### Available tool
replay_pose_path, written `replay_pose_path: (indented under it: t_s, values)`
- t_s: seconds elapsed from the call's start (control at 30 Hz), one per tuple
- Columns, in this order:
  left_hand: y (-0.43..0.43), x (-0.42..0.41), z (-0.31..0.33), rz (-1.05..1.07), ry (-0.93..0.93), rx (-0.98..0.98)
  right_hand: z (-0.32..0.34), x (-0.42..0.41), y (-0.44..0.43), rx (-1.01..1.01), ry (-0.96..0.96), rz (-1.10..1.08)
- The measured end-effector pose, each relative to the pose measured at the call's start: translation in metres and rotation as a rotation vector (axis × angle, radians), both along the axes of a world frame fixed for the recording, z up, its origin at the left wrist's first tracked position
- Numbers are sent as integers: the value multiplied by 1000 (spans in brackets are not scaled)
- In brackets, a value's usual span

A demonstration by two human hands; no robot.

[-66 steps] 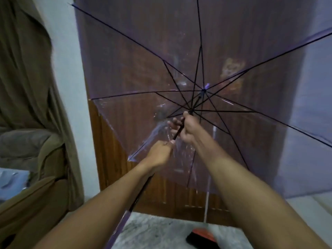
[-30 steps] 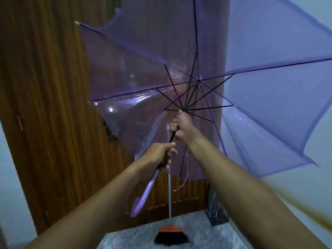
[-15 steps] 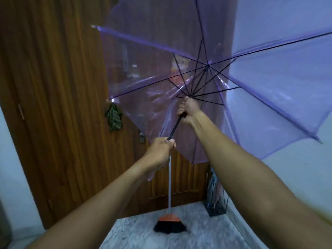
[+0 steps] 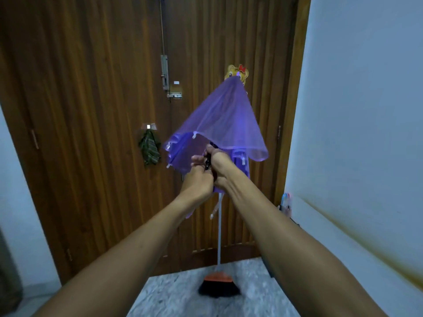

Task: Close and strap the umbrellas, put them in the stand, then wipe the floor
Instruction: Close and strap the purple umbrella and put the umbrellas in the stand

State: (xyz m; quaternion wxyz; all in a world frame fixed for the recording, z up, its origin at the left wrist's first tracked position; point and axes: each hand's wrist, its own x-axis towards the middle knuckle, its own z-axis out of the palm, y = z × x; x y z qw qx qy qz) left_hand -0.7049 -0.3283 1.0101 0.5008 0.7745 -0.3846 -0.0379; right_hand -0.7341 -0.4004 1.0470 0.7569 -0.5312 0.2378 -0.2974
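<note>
A translucent purple umbrella (image 4: 225, 120) points up and away from me in front of the wooden door, its canopy folded down into a loose cone with white rib tips hanging at the lower edge. My left hand (image 4: 198, 181) grips the black shaft low down, just above the hidden handle. My right hand (image 4: 218, 167) is closed around the shaft right above it, at the mouth of the canopy. The two hands touch. The umbrella's handle is hidden behind my hands and arms.
A broom (image 4: 218, 283) with an orange head and black bristles leans against the brown wooden door (image 4: 91, 110) on the marble floor (image 4: 183, 298). A dark cloth (image 4: 148, 146) hangs on the door. A white wall (image 4: 366, 110) stands at the right, with a ledge and colourful items (image 4: 286, 202).
The wide-open canopy has collapsed into a cone. My right hand slid down the shaft to meet my left hand.
</note>
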Motion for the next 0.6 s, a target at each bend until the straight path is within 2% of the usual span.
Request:
replay_pose_path:
  t_s: [0.3, 0.6]
  values:
    - [4, 4, 0, 9, -13, -3, -12, 7, 2, -109, 58, 58]
    - [-5, 28, 9, -30, 213, -124, -10, 7, 7, -229, 132, -47]
